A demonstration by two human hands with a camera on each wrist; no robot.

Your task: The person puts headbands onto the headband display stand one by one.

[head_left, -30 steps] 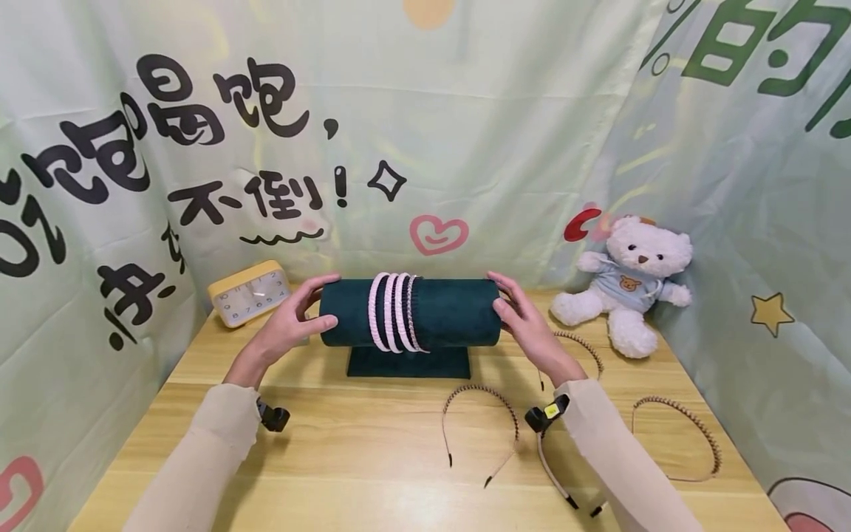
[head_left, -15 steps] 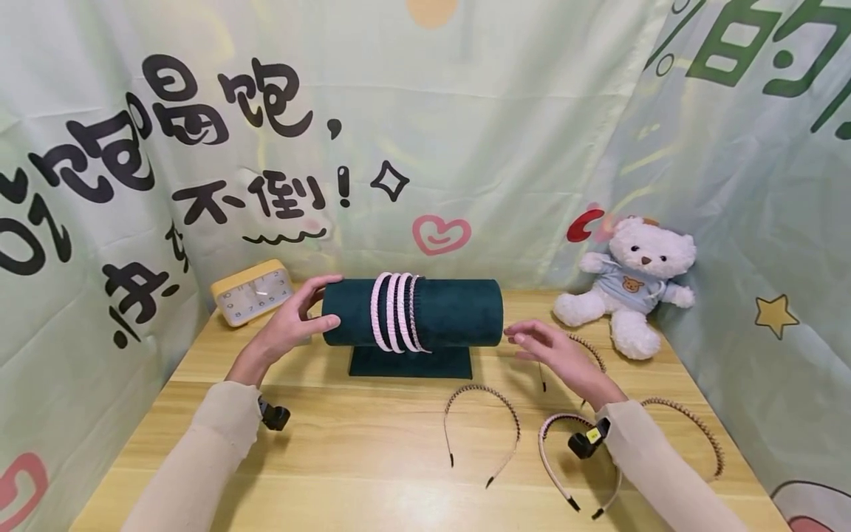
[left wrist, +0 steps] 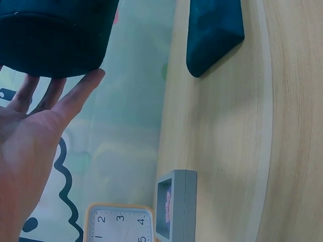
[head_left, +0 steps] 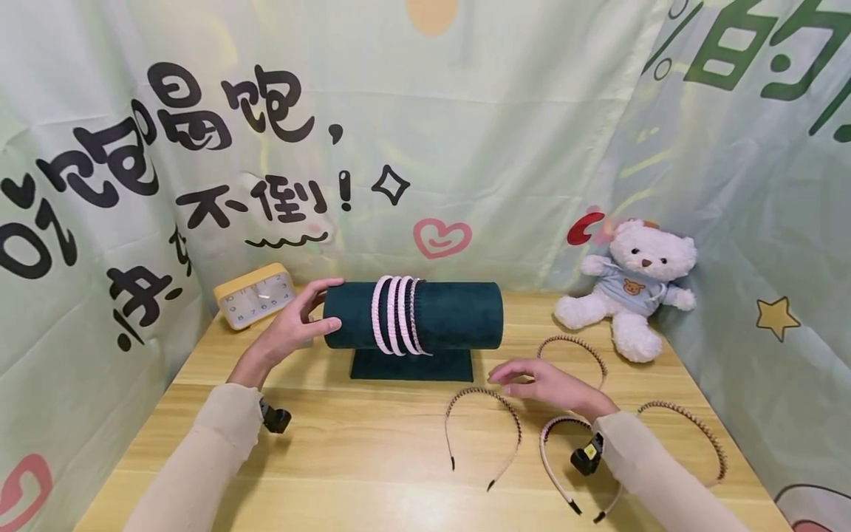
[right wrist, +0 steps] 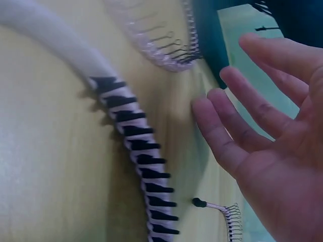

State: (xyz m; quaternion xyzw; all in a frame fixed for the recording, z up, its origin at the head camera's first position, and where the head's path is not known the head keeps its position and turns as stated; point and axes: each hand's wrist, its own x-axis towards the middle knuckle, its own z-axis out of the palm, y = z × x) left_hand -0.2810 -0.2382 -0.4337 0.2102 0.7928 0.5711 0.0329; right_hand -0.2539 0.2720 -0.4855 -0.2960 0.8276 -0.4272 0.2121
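Note:
A dark green velvet headband stand (head_left: 459, 316), a horizontal roll on a flat foot, stands at the middle back. Several headbands (head_left: 376, 318), pink and one thin braided, are round its left half. My left hand (head_left: 290, 325) holds the roll's left end, thumb in front and fingers behind. Over the table, apart from the stand, my right hand (head_left: 552, 386) hovers with relaxed fingers and nothing in them. Just left of it lies a thin coiled headband (head_left: 482, 389). Below that wrist is a pink headband (right wrist: 135, 121) with dark teeth, partly hidden by the forearm.
More coiled headbands lie behind the right hand (head_left: 573, 338) and at the right edge (head_left: 706, 425). A yellow clock (head_left: 255, 295) stands back left, a grey box (left wrist: 184, 206) beside it. A white teddy bear (head_left: 631, 288) sits back right. Printed cloth (head_left: 505, 148) encloses the table.
My right hand has let go of the stand's right end, drawn back to the right, then come down and left over the table. The left hand keeps its hold on the stand.

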